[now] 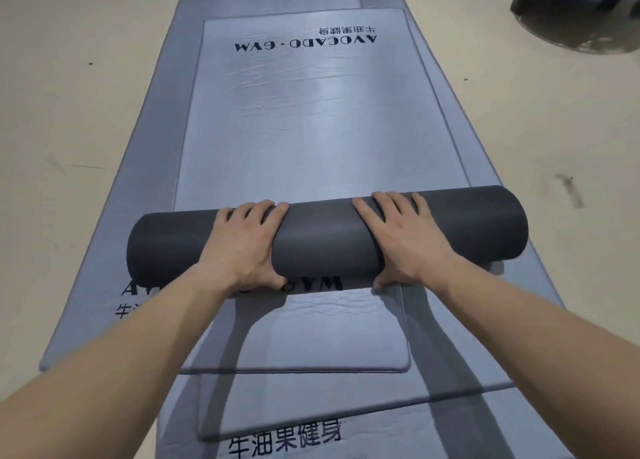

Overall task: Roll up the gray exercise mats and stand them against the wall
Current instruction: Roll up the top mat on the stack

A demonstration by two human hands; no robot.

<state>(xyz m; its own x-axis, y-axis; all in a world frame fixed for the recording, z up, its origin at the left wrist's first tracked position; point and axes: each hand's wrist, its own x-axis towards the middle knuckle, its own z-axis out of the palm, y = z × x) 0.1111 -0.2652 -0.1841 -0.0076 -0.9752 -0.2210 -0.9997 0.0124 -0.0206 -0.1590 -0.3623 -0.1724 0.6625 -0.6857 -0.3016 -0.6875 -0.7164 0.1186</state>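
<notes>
A gray exercise mat is partly rolled: its dark gray roll (322,236) lies crosswise in the middle of the view. The unrolled part (311,119), printed "AVOCADO·GYM", stretches flat away from me. My left hand (242,240) grips the roll left of centre, fingers over the top and thumb tucked under the near side. My right hand (405,236) grips it the same way right of centre. Another light gray mat (304,334) lies flat just in front of the roll, its lettering partly hidden by it.
A wider gray mat (114,250) lies underneath, and one more with black lettering (311,438) sits at the bottom edge. Beige floor (69,112) runs along both sides. A round, wire-grilled object (581,11) stands at the top right.
</notes>
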